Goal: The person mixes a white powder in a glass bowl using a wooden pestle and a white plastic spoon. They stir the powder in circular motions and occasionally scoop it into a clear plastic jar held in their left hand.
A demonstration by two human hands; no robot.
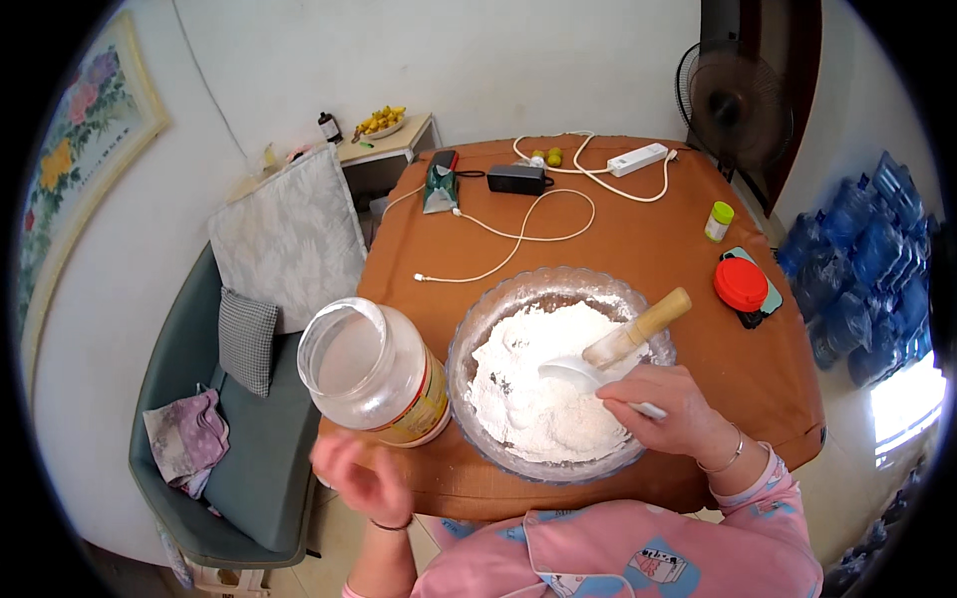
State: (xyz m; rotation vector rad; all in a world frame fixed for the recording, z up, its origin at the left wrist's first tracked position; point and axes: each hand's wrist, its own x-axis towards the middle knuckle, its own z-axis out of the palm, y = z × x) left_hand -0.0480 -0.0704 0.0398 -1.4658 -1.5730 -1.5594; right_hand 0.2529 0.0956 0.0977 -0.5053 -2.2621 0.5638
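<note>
Right hand [676, 409], gripped spoon [572, 375], bowl [528, 468] beneath

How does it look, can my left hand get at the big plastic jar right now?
Probably yes: the left hand looks empty and is close by the near side of the jar, with nothing visible between them. The jar's mouth appears uncovered too.

left hand [365, 482] blurred; painting [80, 145] cut off at left.
</note>
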